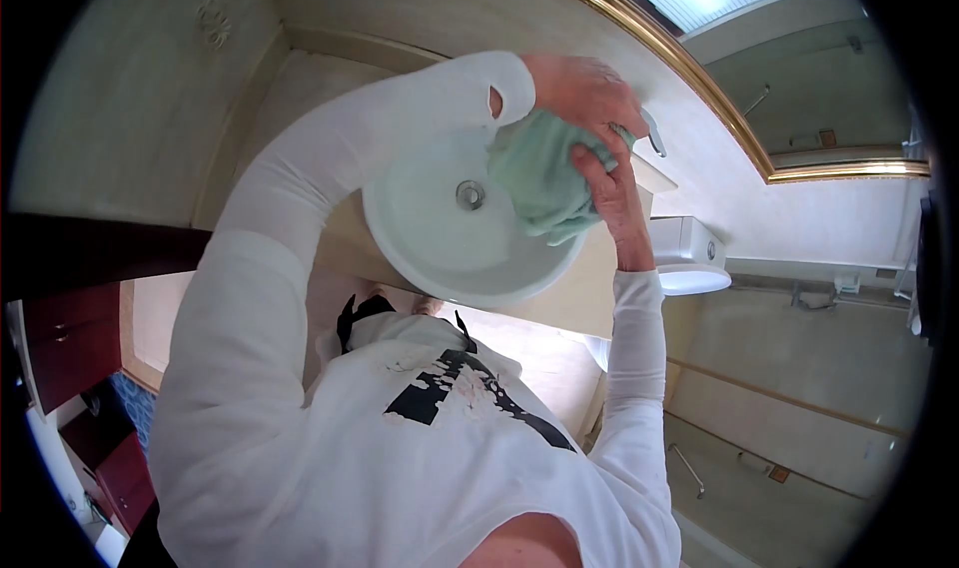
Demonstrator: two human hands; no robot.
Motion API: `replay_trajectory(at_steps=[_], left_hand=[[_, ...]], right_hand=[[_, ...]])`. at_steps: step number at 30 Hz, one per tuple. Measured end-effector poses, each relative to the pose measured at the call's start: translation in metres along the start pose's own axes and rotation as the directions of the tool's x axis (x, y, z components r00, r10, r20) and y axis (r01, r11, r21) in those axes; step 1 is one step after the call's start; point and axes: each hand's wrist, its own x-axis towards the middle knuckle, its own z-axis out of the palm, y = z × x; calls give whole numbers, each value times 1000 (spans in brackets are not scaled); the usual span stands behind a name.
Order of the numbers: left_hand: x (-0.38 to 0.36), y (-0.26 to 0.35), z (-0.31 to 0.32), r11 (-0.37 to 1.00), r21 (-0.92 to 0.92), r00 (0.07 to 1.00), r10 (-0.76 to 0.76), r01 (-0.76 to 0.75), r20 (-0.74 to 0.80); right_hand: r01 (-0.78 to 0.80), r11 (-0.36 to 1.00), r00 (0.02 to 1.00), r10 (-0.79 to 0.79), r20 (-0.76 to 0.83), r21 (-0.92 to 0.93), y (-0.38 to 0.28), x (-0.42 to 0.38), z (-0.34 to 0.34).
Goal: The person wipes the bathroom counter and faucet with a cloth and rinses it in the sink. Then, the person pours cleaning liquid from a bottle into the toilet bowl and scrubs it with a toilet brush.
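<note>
A pale green cloth (544, 173) hangs bunched over the right side of a round white washbasin (440, 238). My left hand (584, 88) reaches across the basin and is closed on the cloth's upper part, close to the metal faucet (653, 133). Lower down at the basin's right rim, my right hand (614, 198) grips the same cloth, its thumb pressed into the folds. Both hands nearly meet near the faucet. Some fingertips are hidden in the fabric. A metal drain (470, 195) shows in the bowl.
A beige counter (574, 293) surrounds the basin. Above right hangs a gold-framed mirror (739, 123). A white toilet (689, 253) stands to the right, with a glass-walled shower area (789, 348) beyond it. Dark red cabinets (75, 338) are at the lower left.
</note>
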Motion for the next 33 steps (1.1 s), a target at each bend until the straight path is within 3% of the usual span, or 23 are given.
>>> replay_trajectory(at_steps=[1, 2, 3, 4, 5, 7, 8, 10, 12, 14, 16, 18, 20, 24, 27, 29, 30, 32, 33], left_hand=[[-4, -2, 8, 999, -41, 993, 1, -6, -119], [-11, -4, 14, 999, -41, 992, -9, 4, -122], [-21, -5, 21, 993, -119, 961, -59, 28, -270], [-31, -3, 29, 979, -201, 906, -118, 38, -406], [-41, 3, 37, 977, -207, 907, -123, 40, -403], [-64, 18, 53, 895, -416, 681, -406, 161, -610], [-77, 22, 65, 893, -420, 682, -409, 161, -607], [-102, 35, 96, 788, -587, 625, -556, 187, -548], [-115, 55, 127, 725, -667, 603, -614, 175, -509], [-117, 79, 141, 656, -737, 584, -665, 161, -465], [-109, 100, 148, 382, -906, 485, -837, 181, -256], [-101, 113, 159, 325, -920, 432, -878, 221, -206], [-94, 124, 165, 232, -942, 361, -923, 241, -135], [-89, 133, 169, 223, -962, 340, -927, 157, -160], [-88, 133, 161, 154, -974, 381, -921, 165, -82], [-87, 133, 161, 306, -909, 447, -881, 284, -156], [-88, 134, 162, 305, -909, 448, -880, 284, -156], [-90, 134, 160, 389, -892, 363, -885, 230, -292], [-91, 134, 159, 389, -892, 366, -884, 232, -291]], right_hand=[[0, 1000, 1000, 0, 10, -2, 10, 1, -4], [-130, 986, 991, 129, 19, 106, 22, 1, -11], [-261, 942, 965, 258, 40, 212, 31, 0, -16], [-269, 940, 963, 266, 45, 211, 32, -3, -14], [-305, 895, 950, 312, 32, 326, 31, -6, -11], [-336, 833, 930, 366, 17, 440, 35, -14, -10], [-342, 793, 924, 382, 27, 504, 42, -19, -10], [-357, 746, 913, 407, 39, 563, 56, -29, -10], [-407, 591, 893, 419, 166, 696, 68, -37, -12], [-417, 563, 885, 429, 179, 714, 65, -44, -7], [-426, 535, 880, 434, 196, 729, 66, -49, -4], [-404, 412, 902, 326, 282, 817, 71, -52, -2], [-363, 379, 914, 323, 246, 851, 69, -53, 4], [-269, 318, 944, 274, 184, 909, 73, -60, 5], [-249, 331, 951, 260, 166, 910, 82, -62, 5], [-233, 301, 953, 262, 154, 925, 85, -62, 3], [-215, 271, 954, 264, 142, 938, 86, -62, 2], [-195, 284, 956, 268, 117, 939, 80, -63, 1], [-174, 295, 958, 272, 92, 940, 78, -64, 1]])
